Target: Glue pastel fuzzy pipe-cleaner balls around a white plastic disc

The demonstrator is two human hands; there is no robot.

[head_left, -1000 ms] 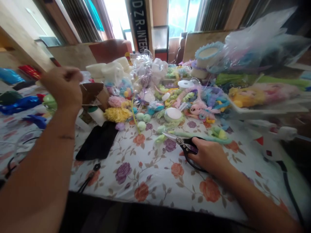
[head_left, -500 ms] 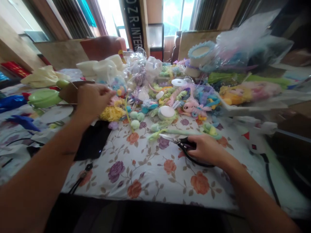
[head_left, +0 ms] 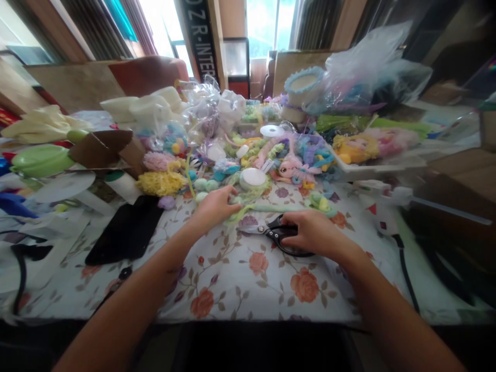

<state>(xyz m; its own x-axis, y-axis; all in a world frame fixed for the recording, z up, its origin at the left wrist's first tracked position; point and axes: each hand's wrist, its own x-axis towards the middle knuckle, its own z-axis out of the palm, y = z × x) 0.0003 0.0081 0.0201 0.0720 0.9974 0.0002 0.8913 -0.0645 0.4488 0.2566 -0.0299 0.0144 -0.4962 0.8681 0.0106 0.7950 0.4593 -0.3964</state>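
My right hand (head_left: pixel 315 233) is closed around the black handles of a pair of scissors (head_left: pixel 273 235), which lie low over the tablecloth with their silver blades pointing left. Just beyond the blades stretches a pale green fuzzy strand (head_left: pixel 267 207), its frayed left end beside my left hand (head_left: pixel 217 205). The left thumb and forefinger are bent with a small gap between them, close to that end; whether they touch it I cannot tell. Behind my left hand are mint green pompoms (head_left: pixel 205 184) and a white round disc (head_left: pixel 252 177) resting on green yarn.
A black phone-like slab (head_left: pixel 126 230) and a white thread cone (head_left: pixel 123 186) are on the left. A glue gun (head_left: pixel 382 209) with a black cord stands at right, near a white tray (head_left: pixel 372 173) of dolls. Yarn pieces and plastic bags (head_left: pixel 205 106) heap up at the back.
My left hand has come right and down from the cardboard box to the green strand. My right hand still holds the scissors. The view has shifted a little to the right.
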